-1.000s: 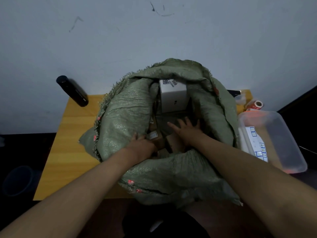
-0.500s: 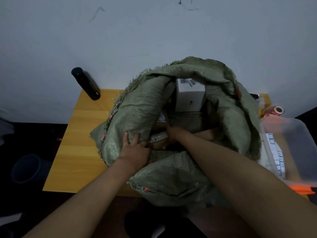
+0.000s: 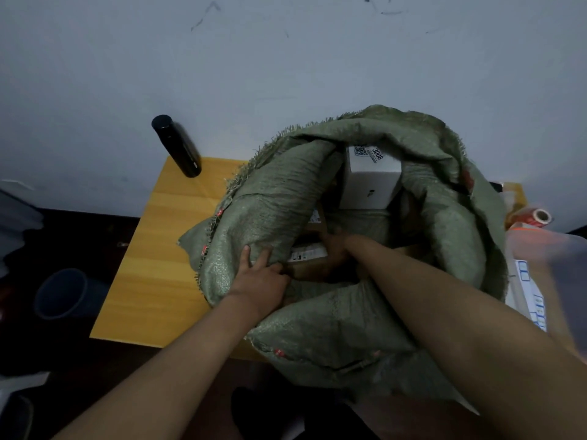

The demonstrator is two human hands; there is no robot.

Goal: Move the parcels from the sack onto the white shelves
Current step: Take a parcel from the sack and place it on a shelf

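Reaching in from the lower frame, two bare arms. Left hand [image 3: 259, 277] pressing the green sack [image 3: 343, 328] at its near-left rim, fingers straight and spread. Right hand [image 3: 338, 249] deep in the mouth among brown parcels [image 3: 313, 260], fingers hidden, grip impossible to tell. One white parcel [image 3: 370, 177] upright at the far rim. Bare desk [image 3: 158, 249] left of centre; one black bottle [image 3: 176, 146] upper left; one clear bin [image 3: 549, 258] touching the sack at right.
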